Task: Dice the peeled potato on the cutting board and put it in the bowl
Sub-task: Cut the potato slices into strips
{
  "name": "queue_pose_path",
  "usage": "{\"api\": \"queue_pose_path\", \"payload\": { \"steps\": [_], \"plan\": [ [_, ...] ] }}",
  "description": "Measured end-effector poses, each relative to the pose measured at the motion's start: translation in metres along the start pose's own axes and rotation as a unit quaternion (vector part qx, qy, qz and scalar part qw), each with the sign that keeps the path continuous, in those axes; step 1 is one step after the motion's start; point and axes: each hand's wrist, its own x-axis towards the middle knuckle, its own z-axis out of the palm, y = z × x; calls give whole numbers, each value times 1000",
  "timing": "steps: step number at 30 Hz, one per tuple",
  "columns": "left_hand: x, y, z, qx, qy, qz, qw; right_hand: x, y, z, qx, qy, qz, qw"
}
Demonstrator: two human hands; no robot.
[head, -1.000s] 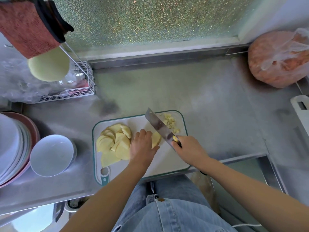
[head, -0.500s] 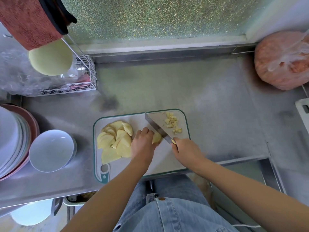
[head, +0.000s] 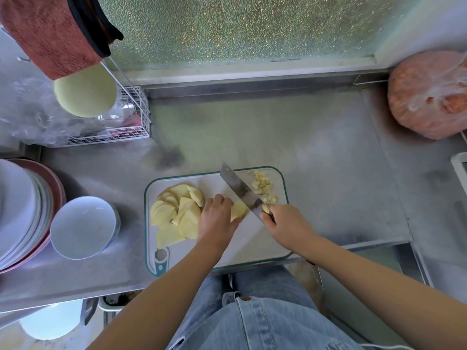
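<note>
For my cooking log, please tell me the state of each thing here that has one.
Potato slices: piled left on the board, not yet diced.
Diced pieces: at the board's far right.
Bowl: empty.
Cleaver: gripped by the right hand.
Left hand: holds a slice stack.

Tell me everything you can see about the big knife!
The knife is a cleaver with a wide, rectangular grey metal blade. The right hand grips its handle, which is mostly hidden. It slants across the cutting board, between the potato piece under the left hand and the diced bits. A yellow bit sticks near the handle.
</note>
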Motion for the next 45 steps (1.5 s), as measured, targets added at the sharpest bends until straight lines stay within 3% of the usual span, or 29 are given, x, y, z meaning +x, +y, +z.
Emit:
{"api": "queue_pose_path", "payload": {
  "steps": [12, 20, 30, 45],
  "plan": [
    [4, 3, 0, 13, -5, -5, 1000, -1, -4, 24, -32, -11, 3, 999],
    [2, 1, -3, 13, -10, 8, 1000, 7, -9, 14, 60, 14, -10, 998],
    [0, -4, -7, -6, -13, -20, 1000, -4, -7, 10, -36, -25, -9, 999],
    [2, -6, -6, -10, -15, -17, 1000, 5, -8, 23, 47, 17, -7, 999]
  ]
}}
